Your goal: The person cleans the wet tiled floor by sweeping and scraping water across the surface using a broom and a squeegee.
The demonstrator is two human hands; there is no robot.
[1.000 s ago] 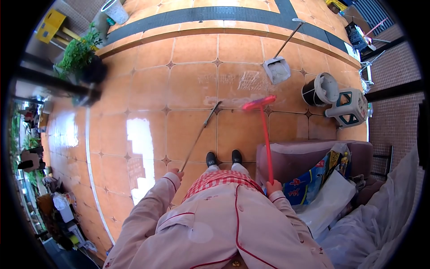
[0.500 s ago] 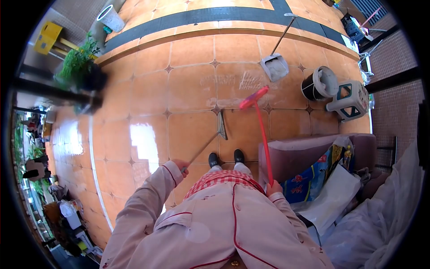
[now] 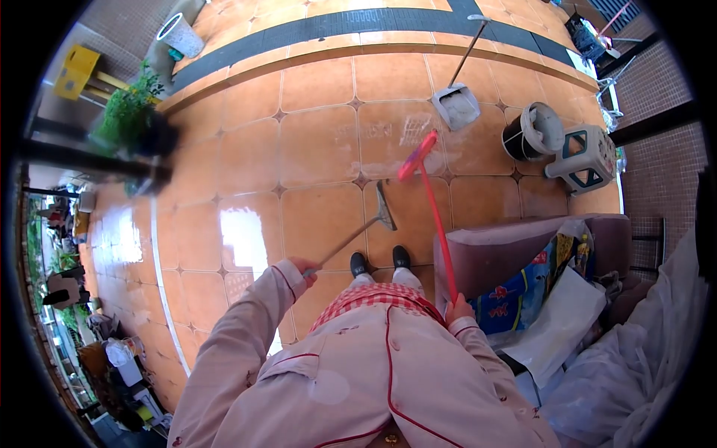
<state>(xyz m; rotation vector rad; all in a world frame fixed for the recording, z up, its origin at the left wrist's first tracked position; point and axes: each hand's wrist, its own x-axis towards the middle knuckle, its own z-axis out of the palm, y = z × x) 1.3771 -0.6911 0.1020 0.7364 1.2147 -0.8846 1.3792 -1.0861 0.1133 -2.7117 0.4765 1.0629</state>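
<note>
My left hand (image 3: 305, 269) is closed around the grip of a squeegee (image 3: 343, 243) with a thin brownish handle and a dark blade. The blade rests on the orange tiles ahead of my shoes. In my right hand (image 3: 459, 309), wrapped round its end, is the handle of a red long-handled brush (image 3: 435, 213). Its pinkish-red head lies slanted on the floor, apart from the squeegee and to its right; the underside is hidden. Wet, whitish streaks (image 3: 415, 128) mark the tiles near the brush head.
A long-handled dustpan (image 3: 457, 109) lies beyond the brush. To its right stand a bucket (image 3: 547, 136) and a plastic stool (image 3: 588, 159). A mauve padded seat (image 3: 478, 243) with bags is close on my right. Potted plants (image 3: 128, 113) stand left; a raised step (image 3: 314, 54) crosses ahead.
The squeegee blade has shifted right and its angle has turned, with my left hand slightly rightward. The brush head has moved a little left and stands more upright in view.
</note>
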